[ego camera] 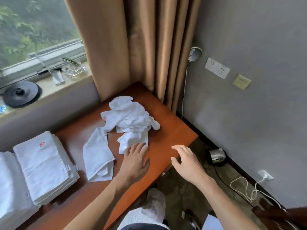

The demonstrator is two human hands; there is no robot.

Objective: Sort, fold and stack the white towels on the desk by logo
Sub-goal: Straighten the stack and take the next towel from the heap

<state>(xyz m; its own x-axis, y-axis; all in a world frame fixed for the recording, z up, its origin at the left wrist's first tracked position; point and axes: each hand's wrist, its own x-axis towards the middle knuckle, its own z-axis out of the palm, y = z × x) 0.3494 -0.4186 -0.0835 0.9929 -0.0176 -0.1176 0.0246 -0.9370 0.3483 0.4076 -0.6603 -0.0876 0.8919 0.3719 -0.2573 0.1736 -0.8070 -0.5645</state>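
Lying at twelve o'clock, the crumpled white towel pile (131,120) was nearer the spread left hand (136,161) than the spread right hand (186,160).

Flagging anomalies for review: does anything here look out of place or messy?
A white towel-like bundle sits below the desk edge, apparently on the floor, away from the neat stack and the crumpled pile on the desk.
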